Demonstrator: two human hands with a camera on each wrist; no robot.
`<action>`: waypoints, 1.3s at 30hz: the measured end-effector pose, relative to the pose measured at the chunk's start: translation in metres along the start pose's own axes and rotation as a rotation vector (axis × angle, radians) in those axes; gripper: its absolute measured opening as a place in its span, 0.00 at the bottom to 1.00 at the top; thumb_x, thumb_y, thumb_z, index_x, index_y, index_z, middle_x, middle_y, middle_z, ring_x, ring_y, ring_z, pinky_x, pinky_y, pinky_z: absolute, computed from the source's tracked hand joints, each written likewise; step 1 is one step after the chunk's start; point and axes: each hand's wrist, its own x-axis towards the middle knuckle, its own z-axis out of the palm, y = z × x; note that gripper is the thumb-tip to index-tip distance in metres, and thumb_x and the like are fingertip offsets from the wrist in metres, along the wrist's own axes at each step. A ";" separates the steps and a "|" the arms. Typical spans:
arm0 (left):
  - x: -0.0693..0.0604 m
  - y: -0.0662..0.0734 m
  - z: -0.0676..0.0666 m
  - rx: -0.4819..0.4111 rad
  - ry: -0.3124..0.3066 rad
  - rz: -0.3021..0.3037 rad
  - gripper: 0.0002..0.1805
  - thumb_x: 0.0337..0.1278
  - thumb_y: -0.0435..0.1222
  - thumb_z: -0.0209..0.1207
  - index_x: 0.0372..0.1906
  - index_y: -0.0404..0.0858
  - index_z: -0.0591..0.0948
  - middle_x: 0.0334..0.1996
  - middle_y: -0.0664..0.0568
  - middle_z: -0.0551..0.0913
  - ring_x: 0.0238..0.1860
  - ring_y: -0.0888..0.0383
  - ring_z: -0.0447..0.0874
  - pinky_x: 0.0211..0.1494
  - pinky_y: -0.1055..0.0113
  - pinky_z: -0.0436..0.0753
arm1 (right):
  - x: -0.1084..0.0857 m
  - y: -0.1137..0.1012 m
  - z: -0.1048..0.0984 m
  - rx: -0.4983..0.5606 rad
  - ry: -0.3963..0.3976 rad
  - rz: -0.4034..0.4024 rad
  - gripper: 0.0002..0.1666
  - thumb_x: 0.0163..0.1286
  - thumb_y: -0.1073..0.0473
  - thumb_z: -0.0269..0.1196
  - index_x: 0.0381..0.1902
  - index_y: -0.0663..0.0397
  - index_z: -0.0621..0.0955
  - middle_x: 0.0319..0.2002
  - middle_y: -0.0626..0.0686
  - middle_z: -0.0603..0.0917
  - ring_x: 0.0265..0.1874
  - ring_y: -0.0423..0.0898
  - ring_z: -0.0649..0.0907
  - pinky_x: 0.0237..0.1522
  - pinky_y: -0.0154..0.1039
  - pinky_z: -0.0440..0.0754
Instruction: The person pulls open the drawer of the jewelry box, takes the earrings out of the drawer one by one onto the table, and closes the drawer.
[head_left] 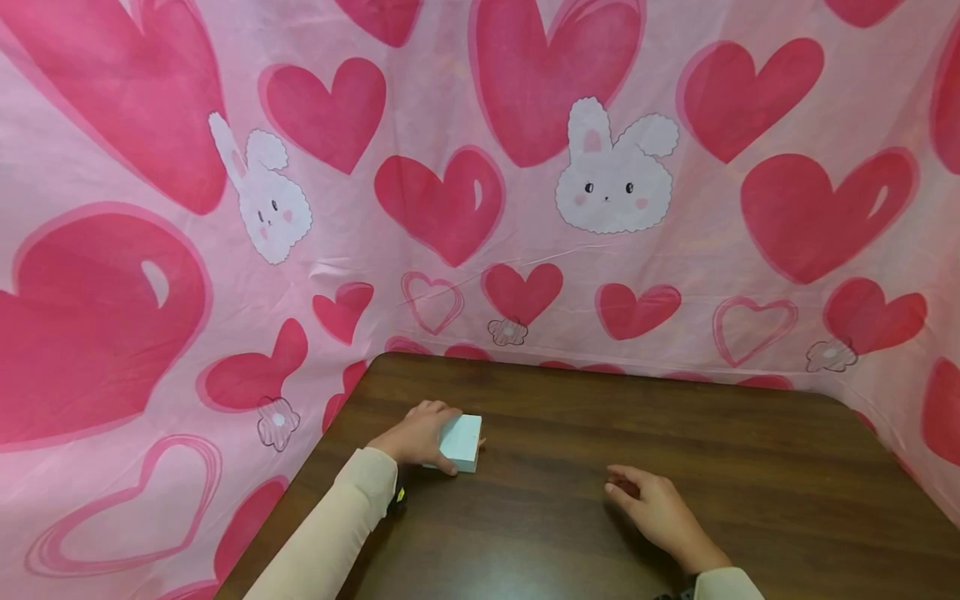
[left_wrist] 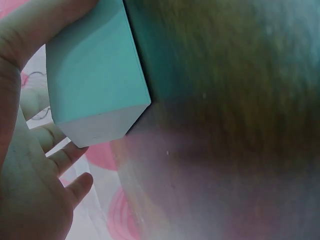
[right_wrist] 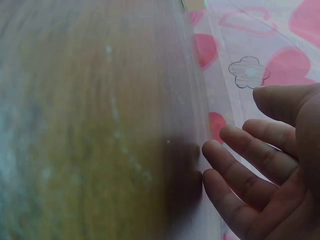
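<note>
A small box, pale mint on its broad face, lies at the left of the wooden table. My left hand holds it from its left side, thumb along the near edge and fingers over the far one. Up close in the left wrist view, the box shows a teal face and a whitish end, with the thumb against it. A tiny tan bit, too small to make out, sticks out from its right side. Over the table's right half, my right hand is held with fingers loosely bent, nothing in it.
The dark brown table has rounded far corners. Behind it and along both sides hangs a pink cloth printed with red hearts, white rabbits and flowers.
</note>
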 end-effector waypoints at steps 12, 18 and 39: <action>-0.003 0.012 0.006 0.039 0.022 0.040 0.55 0.26 0.63 0.75 0.67 0.46 0.71 0.58 0.54 0.72 0.59 0.53 0.65 0.64 0.51 0.64 | 0.000 -0.001 0.002 0.020 -0.014 0.011 0.20 0.68 0.54 0.65 0.54 0.58 0.82 0.43 0.47 0.85 0.41 0.41 0.83 0.42 0.42 0.80; -0.003 0.018 0.009 0.025 0.026 0.052 0.55 0.27 0.64 0.74 0.68 0.47 0.70 0.58 0.55 0.71 0.58 0.54 0.64 0.63 0.50 0.66 | 0.000 -0.002 0.001 0.010 -0.029 0.006 0.20 0.69 0.53 0.64 0.54 0.57 0.82 0.43 0.47 0.85 0.40 0.42 0.83 0.42 0.43 0.80; -0.003 0.039 0.017 0.077 0.055 0.121 0.54 0.29 0.67 0.71 0.68 0.48 0.70 0.58 0.55 0.71 0.59 0.55 0.65 0.64 0.53 0.64 | 0.003 -0.002 0.005 -0.007 -0.020 -0.008 0.18 0.68 0.54 0.64 0.54 0.55 0.83 0.43 0.45 0.86 0.39 0.40 0.82 0.42 0.43 0.80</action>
